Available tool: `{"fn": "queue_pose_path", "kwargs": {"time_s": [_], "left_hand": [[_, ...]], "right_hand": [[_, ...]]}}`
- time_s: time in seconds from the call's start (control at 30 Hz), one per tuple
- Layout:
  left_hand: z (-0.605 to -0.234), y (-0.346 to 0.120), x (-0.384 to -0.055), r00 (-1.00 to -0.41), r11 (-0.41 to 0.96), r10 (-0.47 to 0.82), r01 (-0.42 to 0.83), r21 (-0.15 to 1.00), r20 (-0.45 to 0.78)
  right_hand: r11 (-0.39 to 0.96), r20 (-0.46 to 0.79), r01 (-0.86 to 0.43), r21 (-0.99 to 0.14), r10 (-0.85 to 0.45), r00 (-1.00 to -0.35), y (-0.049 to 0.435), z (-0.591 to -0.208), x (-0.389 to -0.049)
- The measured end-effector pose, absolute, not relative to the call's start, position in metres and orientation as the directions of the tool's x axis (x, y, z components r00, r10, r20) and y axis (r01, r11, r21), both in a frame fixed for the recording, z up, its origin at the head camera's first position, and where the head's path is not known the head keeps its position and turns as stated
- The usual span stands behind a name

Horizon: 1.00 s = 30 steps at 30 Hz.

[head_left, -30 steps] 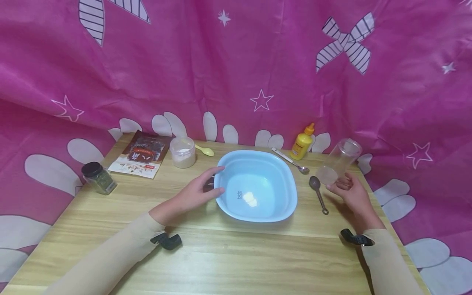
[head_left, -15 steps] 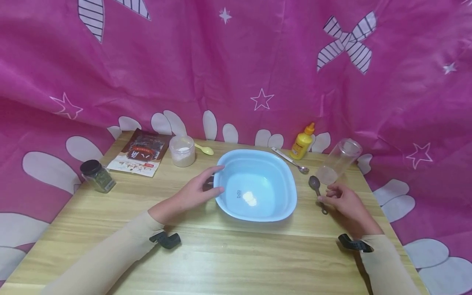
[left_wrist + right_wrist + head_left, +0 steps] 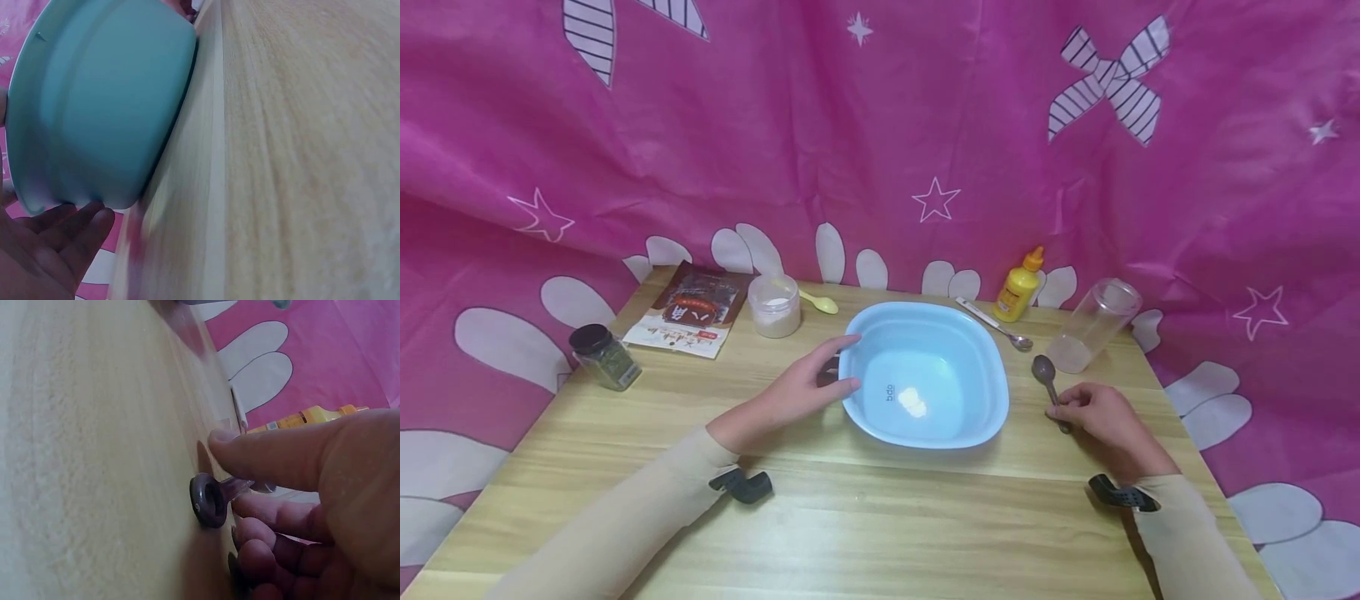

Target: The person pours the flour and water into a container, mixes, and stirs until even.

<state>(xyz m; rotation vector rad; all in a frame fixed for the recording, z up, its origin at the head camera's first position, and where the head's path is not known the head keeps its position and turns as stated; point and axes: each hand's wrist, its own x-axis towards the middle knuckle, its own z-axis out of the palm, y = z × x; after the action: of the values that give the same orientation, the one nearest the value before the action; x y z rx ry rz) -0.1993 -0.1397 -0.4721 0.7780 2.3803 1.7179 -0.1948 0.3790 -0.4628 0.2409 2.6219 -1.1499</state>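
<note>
A light-blue basin (image 3: 955,421) stands on the wooden table, with a small patch of white powder (image 3: 912,402) on its floor. My left hand (image 3: 797,387) holds the basin's left rim; in the left wrist view several fingers (image 3: 87,240) press the outer wall. To the right of the basin lies a dark grey spoon (image 3: 1042,368), bowl pointing away from me. My right hand (image 3: 1103,417) pinches the spoon's handle between thumb and forefinger, close to its ring end (image 3: 209,500), which is low over the table. The other right fingers are curled.
A clear cup (image 3: 1092,329) stands behind my right hand. Beyond the basin are a yellow squeeze bottle (image 3: 1018,287) and a metal spoon (image 3: 996,326). At left are a jar of white powder (image 3: 775,312), a yellow spoon (image 3: 822,303), a brown-and-white packet (image 3: 688,312) and a black-lidded jar (image 3: 606,358).
My right hand has come away from the clear cup, moved toward me and left, and taken hold of the dark spoon's handle. The left hand has stayed on the basin.
</note>
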Motion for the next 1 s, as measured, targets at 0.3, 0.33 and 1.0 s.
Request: {"fn": "queue_pose_path", "kwargs": {"time_s": [0.3, 0.33, 1.0], "left_hand": [[-0.473, -0.139, -0.2, -0.868, 0.252, 0.457, 0.336, 0.908, 0.195], [-0.473, -0.139, -0.2, -0.868, 0.251, 0.457, 0.337, 0.908, 0.196], [-0.473, -0.14, -0.2, -0.858, 0.222, 0.468, 0.345, 0.912, 0.211]], "right_hand": [[0.761, -0.278, 0.219, -0.611, 0.052, -0.959, 0.376, -0.458, -0.194], [0.759, -0.28, 0.223, -0.612, 0.055, -0.958, 0.376, -0.457, -0.194], [0.705, -0.266, 0.256, -0.661, 0.098, -0.959, 0.388, -0.465, -0.197]]}}
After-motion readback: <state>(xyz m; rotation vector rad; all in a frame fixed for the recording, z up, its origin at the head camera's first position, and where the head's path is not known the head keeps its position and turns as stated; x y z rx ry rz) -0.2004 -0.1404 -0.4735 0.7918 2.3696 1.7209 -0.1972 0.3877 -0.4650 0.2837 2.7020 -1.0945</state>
